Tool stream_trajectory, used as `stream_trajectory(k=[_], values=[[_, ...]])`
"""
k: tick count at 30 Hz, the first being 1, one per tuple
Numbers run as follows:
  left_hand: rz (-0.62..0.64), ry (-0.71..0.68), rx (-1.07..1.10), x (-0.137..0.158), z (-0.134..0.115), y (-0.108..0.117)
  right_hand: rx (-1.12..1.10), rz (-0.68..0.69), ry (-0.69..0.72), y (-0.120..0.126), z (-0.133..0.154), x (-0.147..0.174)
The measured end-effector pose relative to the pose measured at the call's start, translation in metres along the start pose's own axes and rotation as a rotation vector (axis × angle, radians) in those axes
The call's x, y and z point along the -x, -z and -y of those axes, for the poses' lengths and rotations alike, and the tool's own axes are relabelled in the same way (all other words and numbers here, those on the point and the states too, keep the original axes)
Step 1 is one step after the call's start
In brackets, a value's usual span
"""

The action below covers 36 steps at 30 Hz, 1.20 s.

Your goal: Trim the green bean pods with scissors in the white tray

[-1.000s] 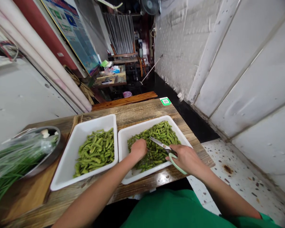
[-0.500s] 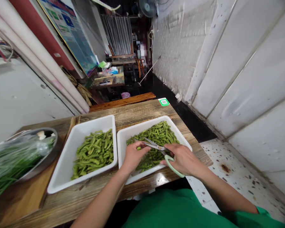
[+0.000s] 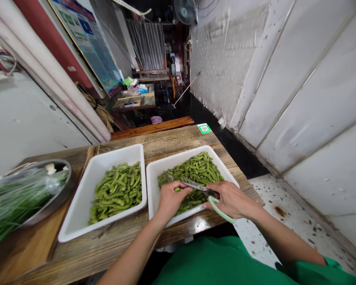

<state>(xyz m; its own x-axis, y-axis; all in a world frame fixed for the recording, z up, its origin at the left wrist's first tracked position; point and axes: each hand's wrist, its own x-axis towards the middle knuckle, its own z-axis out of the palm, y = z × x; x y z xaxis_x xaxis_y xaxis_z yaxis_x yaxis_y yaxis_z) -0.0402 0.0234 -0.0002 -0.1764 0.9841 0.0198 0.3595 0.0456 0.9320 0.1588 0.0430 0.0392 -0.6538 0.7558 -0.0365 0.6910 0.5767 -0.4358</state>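
My right hand (image 3: 230,198) grips a pair of scissors (image 3: 216,206) by the pale green handles. Their blades point left, toward my left hand (image 3: 172,198), and look nearly closed. Pinched in my left fingers is a green edamame pod (image 3: 177,189), mostly hidden by them. Both hands are over the right white tub (image 3: 154,166), which holds many edamame pods (image 3: 203,168) and small trimmed bits at its left. Beside it, the left white tub (image 3: 95,166) has a heap of edamame pods (image 3: 118,190).
At the far left, a metal bowl (image 3: 68,180) holds green stalks in plastic on a wooden board (image 3: 37,245). A QR-code card (image 3: 204,128) lies at the wooden table's (image 3: 163,142) far corner. Behind are a bench (image 3: 154,127) and another table (image 3: 136,103).
The scissor blades, spread apart before, have come together near the fingertips of my left hand. Both hands have shifted slightly to the right.
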Motion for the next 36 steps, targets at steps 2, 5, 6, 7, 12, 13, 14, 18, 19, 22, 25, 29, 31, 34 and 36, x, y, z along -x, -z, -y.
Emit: stream_trajectory(k=[2,5,6,7,12,13,14,18,19,22,25,29,31,34,36], values=[[0.033,0.018,-0.002,-0.001,0.003,0.001,0.007,0.008,0.006,-0.001,-0.001,0.001],[0.094,0.059,0.003,-0.002,0.004,0.002,0.007,0.015,0.006,-0.001,-0.004,0.001],[0.104,0.074,0.009,-0.002,0.004,0.003,0.000,0.020,0.004,-0.002,-0.005,0.002],[0.104,0.091,0.021,-0.002,0.004,0.003,-0.010,0.025,0.001,-0.002,-0.006,0.001],[0.059,0.273,0.260,-0.004,0.002,0.008,-0.036,0.001,-0.045,-0.005,-0.011,0.002],[0.079,0.330,0.370,-0.005,0.002,0.009,-0.033,-0.022,-0.062,-0.006,-0.012,0.002],[0.108,0.377,0.494,-0.006,0.001,0.010,-0.030,-0.046,-0.075,-0.007,-0.012,0.002],[0.138,0.449,0.909,-0.010,-0.003,0.012,-0.023,-0.106,-0.081,-0.009,-0.007,0.004],[0.114,0.460,0.970,-0.010,-0.005,0.011,-0.021,-0.111,-0.079,-0.010,-0.006,0.004],[0.065,0.511,1.095,-0.008,-0.011,0.006,-0.008,-0.141,-0.076,-0.012,-0.001,0.003],[0.055,0.569,1.185,-0.003,-0.017,0.000,0.010,-0.187,-0.065,-0.016,0.002,0.001],[0.005,0.575,1.249,0.000,-0.022,-0.005,0.018,-0.227,-0.050,-0.021,0.003,-0.001],[-0.010,0.557,1.262,0.002,-0.023,-0.006,0.011,-0.238,-0.048,-0.023,0.003,-0.001],[-0.006,0.563,1.267,0.004,-0.024,-0.008,0.000,-0.253,-0.049,-0.024,0.004,-0.002],[0.001,0.584,1.269,0.006,-0.025,-0.010,-0.004,-0.253,-0.046,-0.024,0.005,-0.001]])
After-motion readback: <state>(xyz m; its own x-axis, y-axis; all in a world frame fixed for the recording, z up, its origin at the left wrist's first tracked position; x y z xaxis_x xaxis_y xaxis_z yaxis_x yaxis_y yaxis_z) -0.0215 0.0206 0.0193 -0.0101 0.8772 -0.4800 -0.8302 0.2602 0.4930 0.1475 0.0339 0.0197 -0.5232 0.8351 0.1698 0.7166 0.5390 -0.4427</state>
